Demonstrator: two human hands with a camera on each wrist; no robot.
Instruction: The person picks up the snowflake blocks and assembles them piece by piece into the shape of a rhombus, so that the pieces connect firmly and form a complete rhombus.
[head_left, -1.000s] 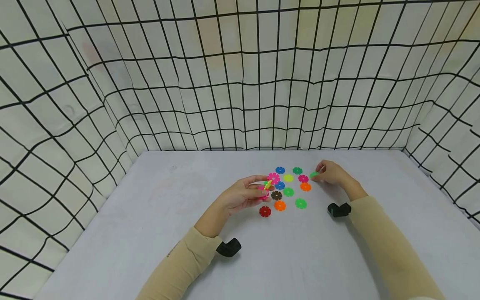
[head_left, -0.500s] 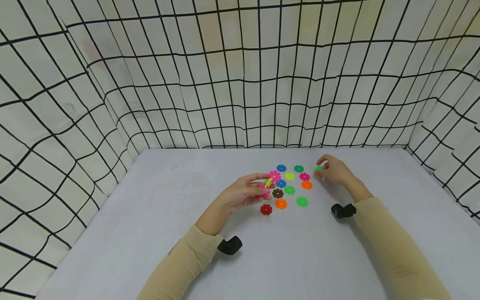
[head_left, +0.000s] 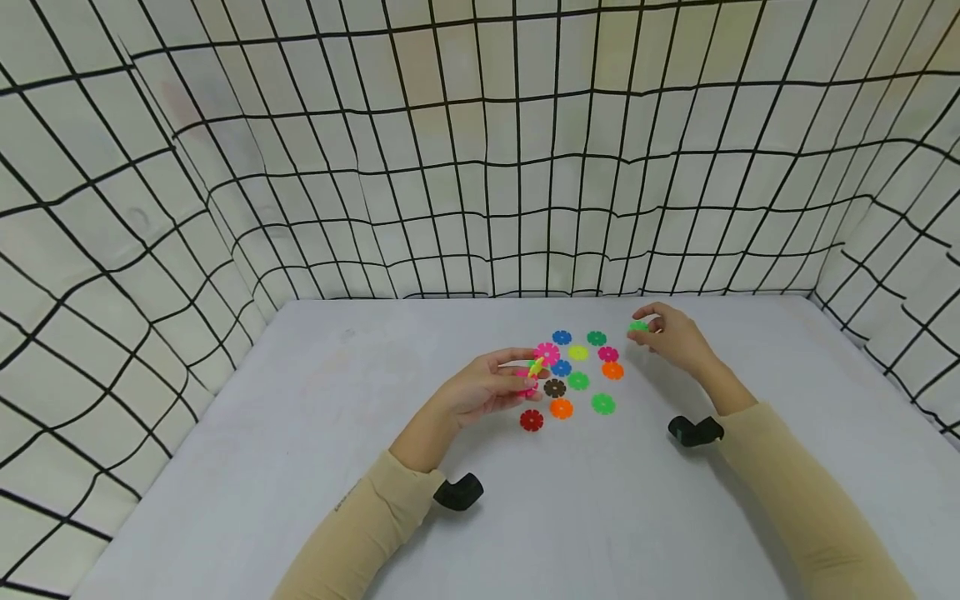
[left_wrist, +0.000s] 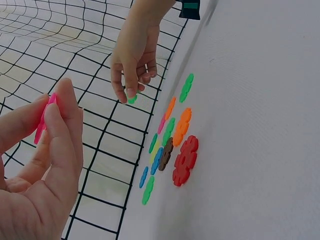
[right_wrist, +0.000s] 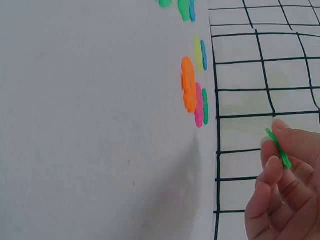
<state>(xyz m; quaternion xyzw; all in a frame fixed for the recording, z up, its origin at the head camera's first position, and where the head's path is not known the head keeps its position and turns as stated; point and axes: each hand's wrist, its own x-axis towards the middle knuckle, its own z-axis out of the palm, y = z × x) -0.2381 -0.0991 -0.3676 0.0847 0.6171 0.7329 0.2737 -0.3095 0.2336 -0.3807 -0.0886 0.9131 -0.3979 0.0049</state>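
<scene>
My left hand (head_left: 487, 387) grips a small cluster of notched plastic interlocking discs above the table. A pink disc (head_left: 548, 353) and a yellow disc (head_left: 536, 367) seen edge-on show in it, with a bit of green behind. The left wrist view shows only the pink disc (left_wrist: 46, 117) edge-on between fingers and thumb; the fingers hide the rest. My right hand (head_left: 675, 340) pinches a single bright green disc (right_wrist: 279, 150) by thumb and fingertips, raised off the table at the back right. Between the hands lie a brown disc (head_left: 555, 388) and an orange disc (head_left: 561, 408).
More discs lie flat on the white table (head_left: 337, 400): a red disc (head_left: 532, 420) nearest me, a green disc (head_left: 603, 403), another orange disc (head_left: 612, 370), and several blue, yellow, green and magenta ones behind. Black-lined netting (head_left: 517, 192) rises along the back and sides.
My right hand has lifted and moved back and slightly right with the green disc, away from the loose discs. The left hand and its cluster stay nearly still.
</scene>
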